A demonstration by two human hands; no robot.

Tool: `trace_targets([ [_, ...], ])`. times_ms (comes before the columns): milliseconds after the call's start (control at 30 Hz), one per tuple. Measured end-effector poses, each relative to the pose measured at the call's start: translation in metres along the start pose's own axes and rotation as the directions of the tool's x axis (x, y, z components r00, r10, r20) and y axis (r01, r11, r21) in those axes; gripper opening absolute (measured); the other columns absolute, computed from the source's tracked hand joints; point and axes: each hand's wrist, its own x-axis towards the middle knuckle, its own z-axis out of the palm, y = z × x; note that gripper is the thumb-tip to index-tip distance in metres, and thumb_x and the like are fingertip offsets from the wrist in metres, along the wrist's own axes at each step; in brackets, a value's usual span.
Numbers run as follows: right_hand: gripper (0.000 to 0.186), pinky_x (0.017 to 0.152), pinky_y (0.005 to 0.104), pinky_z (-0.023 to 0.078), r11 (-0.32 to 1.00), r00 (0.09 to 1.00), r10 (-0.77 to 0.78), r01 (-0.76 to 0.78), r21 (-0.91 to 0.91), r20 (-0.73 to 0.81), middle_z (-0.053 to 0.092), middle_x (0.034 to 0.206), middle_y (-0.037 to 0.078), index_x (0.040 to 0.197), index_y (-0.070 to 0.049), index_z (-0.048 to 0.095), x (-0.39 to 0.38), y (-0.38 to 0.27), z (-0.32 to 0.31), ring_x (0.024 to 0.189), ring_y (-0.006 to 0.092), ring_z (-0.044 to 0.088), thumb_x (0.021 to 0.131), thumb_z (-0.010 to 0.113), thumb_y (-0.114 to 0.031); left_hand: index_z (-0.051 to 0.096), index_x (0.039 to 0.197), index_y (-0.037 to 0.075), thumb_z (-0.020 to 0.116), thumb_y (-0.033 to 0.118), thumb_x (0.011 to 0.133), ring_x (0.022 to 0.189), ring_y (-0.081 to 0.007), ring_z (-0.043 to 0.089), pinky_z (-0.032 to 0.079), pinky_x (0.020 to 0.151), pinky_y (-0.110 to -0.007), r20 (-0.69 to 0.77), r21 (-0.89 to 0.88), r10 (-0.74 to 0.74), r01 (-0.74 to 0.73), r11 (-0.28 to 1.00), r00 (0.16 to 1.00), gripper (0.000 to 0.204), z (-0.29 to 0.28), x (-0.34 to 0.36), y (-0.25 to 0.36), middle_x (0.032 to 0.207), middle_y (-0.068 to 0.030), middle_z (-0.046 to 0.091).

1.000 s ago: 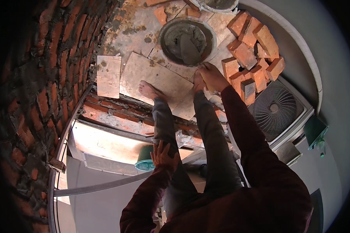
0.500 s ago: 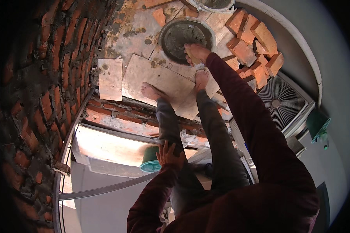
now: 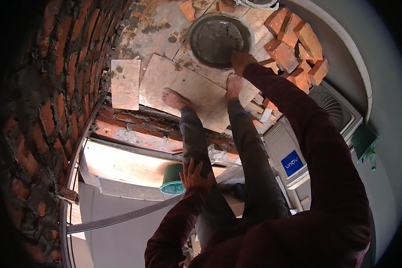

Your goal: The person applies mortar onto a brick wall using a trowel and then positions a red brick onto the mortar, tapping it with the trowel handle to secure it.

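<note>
A round, dark basin (image 3: 250, 39) of wet grey mortar (image 3: 219, 40) stands on the boards at the far side. At its near right rim is my right hand (image 3: 242, 61), with fingers closed. What it grips is hidden by the hand and shadow. My left hand (image 3: 195, 177) rests on my left leg near the knee, its fingers spread and holding nothing. My bare feet stand on a wooden board (image 3: 187, 89) just short of the basin.
Loose bricks (image 3: 295, 35) are piled right of the basin. A rough brick wall (image 3: 53, 111) rises on the left. Below the ledge are a green bucket (image 3: 172, 178) and a metal bar (image 3: 125, 221). An air-conditioner unit (image 3: 283, 147) stands at right, with a second green container (image 3: 365, 142) beyond it.
My right hand has moved slightly right and toward the basin's near rim; the pale handle-like piece seen in it earlier is now hidden. My left hand stays on my leg, fingers spread wider.
</note>
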Motion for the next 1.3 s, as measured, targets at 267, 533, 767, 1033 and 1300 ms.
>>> trace_targets([
  [267,0.017,0.043,0.0313,0.042,-0.154,0.809,-0.378,-0.534,0.831,0.45,0.054,0.078,0.006,0.098,-0.005,0.058,0.034,0.007,0.015,0.05,0.012,0.047,0.088,0.059,-0.019,0.062,0.126,0.021,0.072,0.033,0.071,0.145,-0.0337,0.018,0.011,0.116,-0.059,0.029,0.036,-0.019,0.018,0.999,0.999,0.057,-0.007,-0.001,0.008,0.153,-0.0063,0.033],
  [533,0.037,0.042,0.0229,0.043,-0.78,0.779,-0.613,-0.571,0.255,-0.131,0.05,0.078,0.005,0.12,0.004,0.05,-0.041,0.014,0.036,0.051,0.0063,0.046,0.097,0.048,-0.025,0.061,0.126,0.02,0.074,0.034,0.07,0.144,-0.0344,0.02,0.012,0.116,-0.057,0.018,0.071,-0.007,0.006,0.997,1.0,0.059,-0.008,-0.004,0.014,0.151,-0.0069,0.036],
  [767,0.044,0.09,0.0419,0.049,0.685,0.995,0.066,-0.096,0.722,0.07,0.063,0.116,0.022,0.123,0.004,0.052,-0.036,0.014,-0.009,0.102,0.0342,0.064,0.094,0.049,-0.028,0.061,0.127,0.019,0.073,0.035,0.069,0.145,-0.033,0.018,0.01,0.115,-0.061,0.013,0.053,0.002,-0.003,0.999,1.0,0.061,-0.004,-0.002,0.009,0.152,-0.0063,0.035],
  [1033,0.029,0.092,0.0407,0.049,0.667,0.756,-0.543,0.653,-0.359,0.367,0.067,0.107,0.019,0.098,0.0,0.07,0.013,0.024,-0.001,0.105,0.0348,0.061,0.088,0.05,-0.018,0.061,0.127,0.02,0.072,0.034,0.07,0.145,-0.033,0.02,0.011,0.115,-0.061,-0.01,0.055,0.011,-0.011,0.998,1.0,0.06,-0.001,-0.005,0.008,0.152,-0.0054,0.034],
  [1300,0.028,0.086,0.0366,0.052,0.892,0.884,-0.434,0.448,-0.05,0.174,0.069,0.095,0.012,0.106,-0.002,0.065,0.014,-0.012,-0.015,0.092,0.0301,0.064,0.096,0.044,-0.018,0.061,0.126,0.021,0.072,0.034,0.07,0.145,-0.0332,0.02,0.011,0.115,-0.061,-0.004,0.028,0.035,-0.035,0.999,0.999,0.058,0.005,-0.003,0.002,0.152,-0.0056,0.035],
])
